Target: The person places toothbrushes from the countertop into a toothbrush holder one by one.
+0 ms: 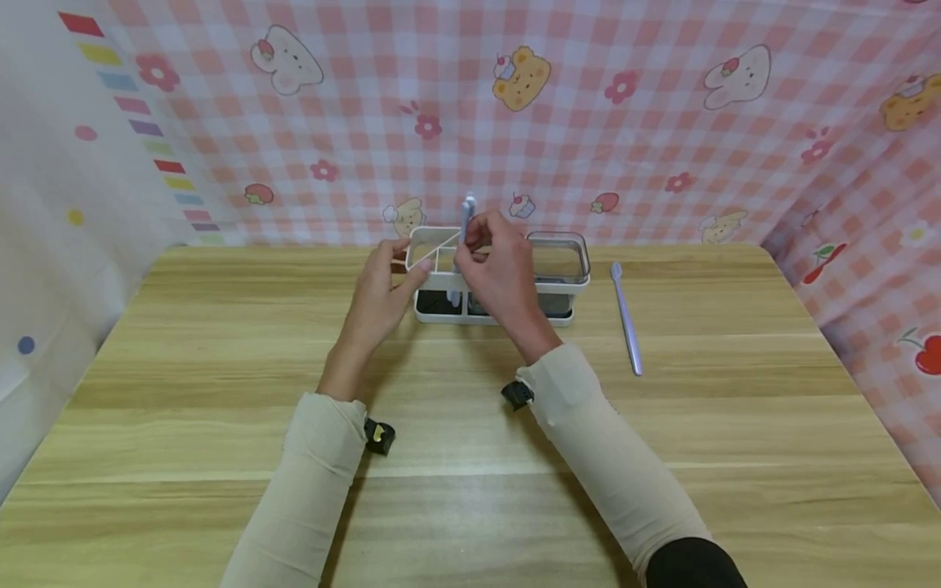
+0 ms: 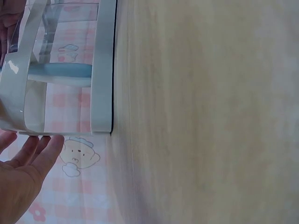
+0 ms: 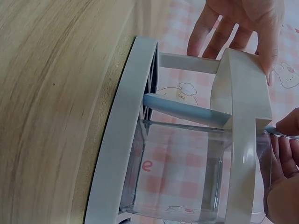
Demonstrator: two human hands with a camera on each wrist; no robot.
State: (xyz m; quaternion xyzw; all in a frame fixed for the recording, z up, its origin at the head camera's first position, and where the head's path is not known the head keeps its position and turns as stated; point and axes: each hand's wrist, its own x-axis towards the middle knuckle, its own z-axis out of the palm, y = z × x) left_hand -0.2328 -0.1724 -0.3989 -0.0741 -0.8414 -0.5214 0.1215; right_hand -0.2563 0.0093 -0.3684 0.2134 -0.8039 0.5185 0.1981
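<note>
A white two-tier toothbrush holder (image 1: 441, 282) stands at the back of the table. My left hand (image 1: 376, 292) holds its left end, thumb on the front of the upper rim and fingers around the side. With thumb and fingers, my right hand (image 1: 501, 265) pinches a light blue toothbrush (image 1: 466, 216) near its upper part. This brush is upright in a slot of the upper frame; in the right wrist view its handle (image 3: 187, 111) reaches down to the lower tray (image 3: 122, 126). Beside it, a clear cup (image 3: 177, 172) sits in the holder's right part.
A purple toothbrush (image 1: 627, 322) lies on the wooden table (image 1: 441, 506), to the right of the holder. Right behind the holder hangs a pink checked cloth (image 1: 456, 163) with cartoon animals. More patterned cloth encloses the table's left and right sides.
</note>
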